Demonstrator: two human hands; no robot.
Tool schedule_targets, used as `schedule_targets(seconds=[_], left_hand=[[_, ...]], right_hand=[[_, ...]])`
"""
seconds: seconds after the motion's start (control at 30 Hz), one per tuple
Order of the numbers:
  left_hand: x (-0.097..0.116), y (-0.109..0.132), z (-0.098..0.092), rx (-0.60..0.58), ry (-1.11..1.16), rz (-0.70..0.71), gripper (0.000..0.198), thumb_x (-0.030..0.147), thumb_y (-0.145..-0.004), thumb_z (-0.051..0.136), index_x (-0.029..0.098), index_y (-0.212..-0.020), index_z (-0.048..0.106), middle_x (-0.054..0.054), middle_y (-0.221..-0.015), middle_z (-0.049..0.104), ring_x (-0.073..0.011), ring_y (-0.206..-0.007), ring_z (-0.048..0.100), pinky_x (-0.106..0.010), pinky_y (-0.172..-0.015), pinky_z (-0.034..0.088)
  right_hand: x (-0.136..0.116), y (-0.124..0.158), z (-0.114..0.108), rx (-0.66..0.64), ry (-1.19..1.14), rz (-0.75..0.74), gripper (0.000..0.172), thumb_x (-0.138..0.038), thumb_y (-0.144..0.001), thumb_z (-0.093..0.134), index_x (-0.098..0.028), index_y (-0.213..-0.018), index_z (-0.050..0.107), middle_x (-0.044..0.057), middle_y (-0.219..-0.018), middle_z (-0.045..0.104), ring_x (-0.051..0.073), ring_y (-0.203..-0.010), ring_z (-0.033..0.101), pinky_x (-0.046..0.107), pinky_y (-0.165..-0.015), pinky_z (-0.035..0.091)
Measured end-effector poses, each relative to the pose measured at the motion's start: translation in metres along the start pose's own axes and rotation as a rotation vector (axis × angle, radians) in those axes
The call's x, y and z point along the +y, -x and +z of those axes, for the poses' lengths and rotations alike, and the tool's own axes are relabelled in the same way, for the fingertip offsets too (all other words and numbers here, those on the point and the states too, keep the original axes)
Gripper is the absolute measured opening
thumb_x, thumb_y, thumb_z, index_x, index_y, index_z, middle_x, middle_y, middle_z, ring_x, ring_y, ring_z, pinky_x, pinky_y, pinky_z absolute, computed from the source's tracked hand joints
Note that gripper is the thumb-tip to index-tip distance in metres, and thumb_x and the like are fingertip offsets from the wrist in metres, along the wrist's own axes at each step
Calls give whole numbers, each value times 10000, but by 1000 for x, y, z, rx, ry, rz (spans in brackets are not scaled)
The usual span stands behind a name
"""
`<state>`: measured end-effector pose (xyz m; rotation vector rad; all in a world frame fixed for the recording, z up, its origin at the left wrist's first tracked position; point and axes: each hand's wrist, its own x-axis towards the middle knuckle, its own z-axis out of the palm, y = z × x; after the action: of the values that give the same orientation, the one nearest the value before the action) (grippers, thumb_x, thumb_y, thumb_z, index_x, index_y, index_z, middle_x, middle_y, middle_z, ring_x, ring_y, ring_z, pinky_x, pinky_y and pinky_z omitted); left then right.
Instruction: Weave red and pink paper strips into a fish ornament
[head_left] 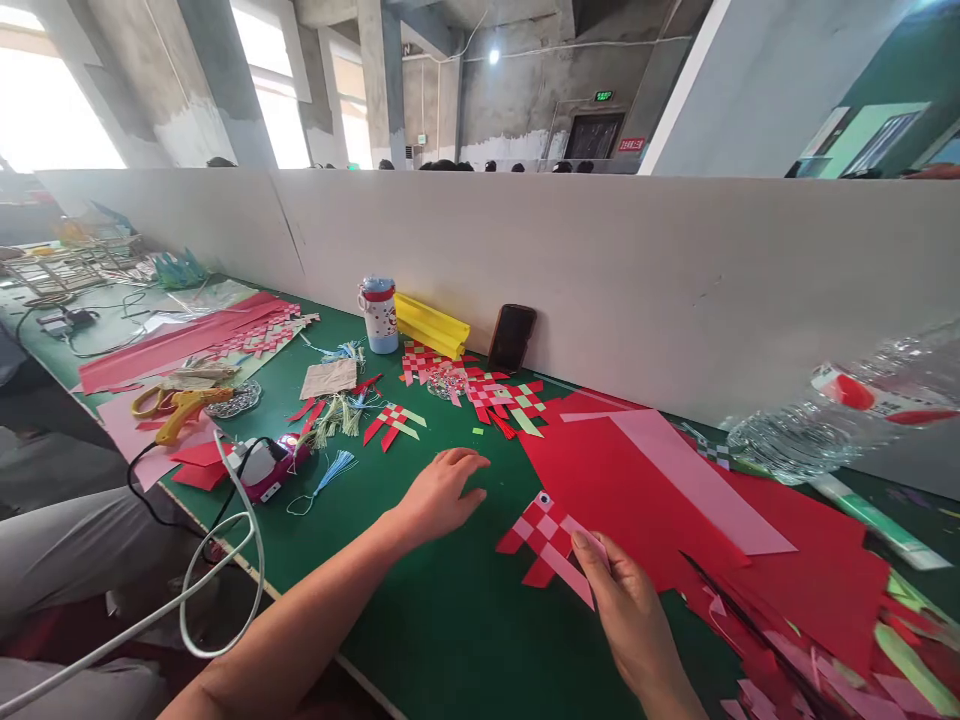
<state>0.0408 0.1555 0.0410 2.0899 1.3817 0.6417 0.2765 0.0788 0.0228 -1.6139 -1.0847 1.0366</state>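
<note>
My right hand [626,610] pinches the edge of a woven paper fish [544,530] in red and pink, with a small round eye near its top. Its red and pink strips stick out at the sides. My left hand [444,492] hovers over the green table with its fingers apart and nothing in them. Beyond it lies a smaller woven piece [395,422] in red and pale green. Several more woven paper fish [487,388] are heaped farther back, with a clear bag of small round bits [448,382] among them.
Red paper sheets [600,470] and a pink strip [697,480] spread to the right, beside scraps and a large plastic bottle [840,410]. A phone [512,338] and a cup [380,315] stand by the partition [480,240]. Leftward are a yellow glue gun [184,412], a power strip [274,470] and tassels [334,470].
</note>
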Motion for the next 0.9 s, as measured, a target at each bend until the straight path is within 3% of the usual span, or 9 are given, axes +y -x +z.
schedule_targets(seconds=[0.07,0.13,0.23,0.43,0.57,0.63,0.73,0.9], left_hand=[[-11,-2,-10,26,-133,-63,521,238,-820,643,199,-1328,537,-134,-1478,437,-316,-1426,286,-465,-1176,186],[-26,-3,-18,61,-241,-170,588,281,-846,627,141,-1395,468,-211,-1529,329,-408,-1458,145,-587,-1157,66],[-43,0,-21,53,-342,-276,650,390,-881,586,101,-1435,408,-286,-1511,313,-483,-1434,147,-668,-1101,89],[-28,14,-4,-36,-402,-195,655,521,-894,532,230,-1462,387,-197,-1503,384,-411,-1428,243,-582,-1098,224],[-20,10,-9,-31,-347,-84,525,426,-906,542,265,-1400,469,-144,-1450,463,-359,-1309,443,-505,-1061,326],[-27,1,-21,4,-340,-94,400,265,-923,497,254,-1319,547,-112,-1335,561,-290,-1234,516,-415,-1049,359],[-50,-20,-43,84,-377,-202,411,104,-909,397,193,-1266,579,-134,-1234,590,-266,-1181,542,-383,-1023,378],[-85,-48,-56,82,-390,-301,321,189,-917,514,155,-1228,588,-138,-1213,589,-275,-1176,535,-435,-1021,399]], right_hand=[[-1,1,0,21,3,-13,462,-642,-742,634,-184,-782,677,10,-741,641,180,-725,583,235,-569,463],[-1,1,1,14,-9,-25,452,-634,-750,635,-185,-784,674,9,-737,639,178,-710,579,243,-568,470],[-1,2,3,-21,-39,-44,446,-639,-756,629,-193,-770,660,7,-708,619,181,-680,564,270,-575,482],[1,1,3,-57,-40,-65,431,-620,-767,634,-214,-646,555,-20,-613,501,157,-611,491,269,-549,452],[-2,3,2,-42,-36,-59,445,-630,-785,609,-218,-642,521,-32,-609,466,142,-595,449,260,-547,417],[-5,5,4,-31,-30,-49,451,-632,-782,606,-220,-628,506,-40,-592,440,133,-577,420,253,-541,396],[-7,7,6,-22,-24,-45,454,-629,-766,613,-221,-614,486,-42,-582,426,129,-571,397,246,-536,375],[-6,5,5,-58,2,-38,476,-668,-763,578,-228,-622,465,-33,-602,416,143,-587,387,257,-548,371]])
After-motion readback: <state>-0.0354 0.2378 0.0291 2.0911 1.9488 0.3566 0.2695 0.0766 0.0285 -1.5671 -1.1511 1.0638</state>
